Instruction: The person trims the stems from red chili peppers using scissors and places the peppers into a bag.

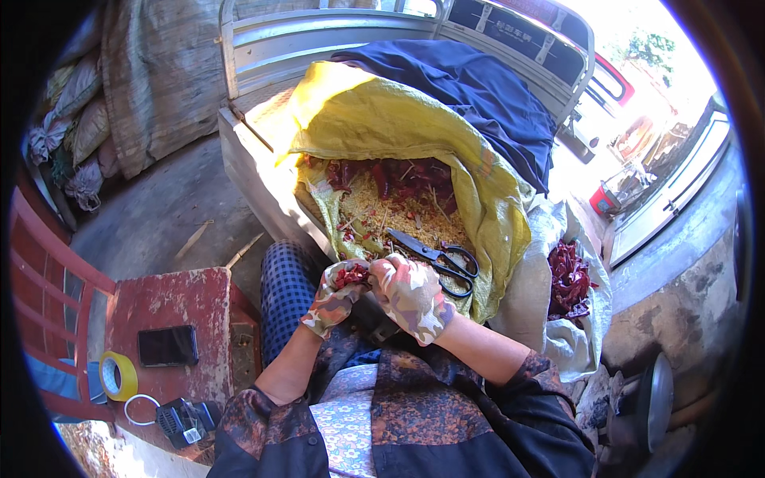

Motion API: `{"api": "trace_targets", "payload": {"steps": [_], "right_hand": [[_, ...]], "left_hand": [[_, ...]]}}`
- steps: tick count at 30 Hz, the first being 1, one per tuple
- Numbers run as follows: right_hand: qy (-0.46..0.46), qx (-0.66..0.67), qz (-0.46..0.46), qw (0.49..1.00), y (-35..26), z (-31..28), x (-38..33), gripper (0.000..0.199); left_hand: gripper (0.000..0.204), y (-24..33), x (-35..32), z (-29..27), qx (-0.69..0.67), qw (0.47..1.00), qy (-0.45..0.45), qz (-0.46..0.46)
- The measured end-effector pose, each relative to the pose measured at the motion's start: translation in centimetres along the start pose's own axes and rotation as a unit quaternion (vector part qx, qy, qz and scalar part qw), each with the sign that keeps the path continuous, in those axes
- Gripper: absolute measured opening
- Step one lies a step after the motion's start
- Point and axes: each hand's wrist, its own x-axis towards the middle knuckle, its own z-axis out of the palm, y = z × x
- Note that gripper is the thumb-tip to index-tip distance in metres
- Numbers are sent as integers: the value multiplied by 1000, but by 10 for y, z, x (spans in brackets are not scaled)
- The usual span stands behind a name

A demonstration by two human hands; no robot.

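Both my hands wear camouflage-patterned gloves and meet at the near edge of an open yellow woven sack [358, 123]. In my left hand [333, 301], the curled fingers hold a small bunch of broken dried red chilies [351, 276]. My right hand [412, 301] is closed beside it, fingertips pinched against the bunch; what they grip is hidden. Pale yellow chili seeds [414, 209] mixed with bits of stem lie inside the sack, with whole dark red chilies [382, 179] behind them. Black-handled scissors [433, 253] rest on the seeds and sack edge, just beyond my right hand.
A white sack [518, 295] of dried chilies stands at right. The sacks are by a metal cart bed [275, 52] with dark blue cloth [470, 80]. A worn red chair [163, 295] at left bears a phone [167, 346], yellow tape roll [118, 376] and black device [185, 418].
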Motion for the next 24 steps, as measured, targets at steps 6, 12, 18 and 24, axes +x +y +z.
{"api": "trace_targets", "payload": {"steps": [6, 12, 18, 24], "right_hand": [[31, 145, 28, 989, 15, 7, 5, 13], [-15, 184, 113, 976, 38, -3, 6, 11], [6, 122, 20, 992, 43, 3, -6, 9], [67, 163, 37, 984, 77, 9, 10, 12]], "left_hand": [[38, 3, 0, -4, -66, 998, -7, -4], [45, 23, -1, 1, -104, 994, -14, -18], [38, 19, 2, 2, -43, 999, 16, -16], [34, 27, -2, -1, 30, 997, 55, -46]]}}
